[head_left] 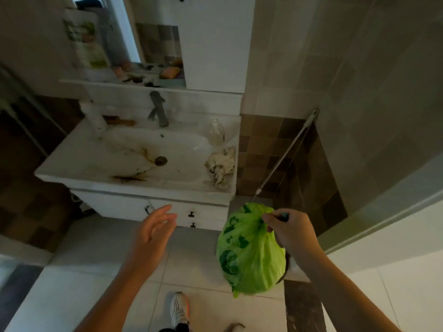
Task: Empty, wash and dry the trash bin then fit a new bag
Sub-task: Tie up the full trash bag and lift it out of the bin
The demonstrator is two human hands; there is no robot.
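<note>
Bag (251, 255) of bright green plastic with darker green prints hangs full and rounded from the right hand (290, 231), whose grip pinches its gathered neck shut. It dangles above the tiled floor (196, 264), just right of the sink cabinet (167, 209). The left hand (153, 233) hovers with fingers spread wide, holding nothing.
</note>
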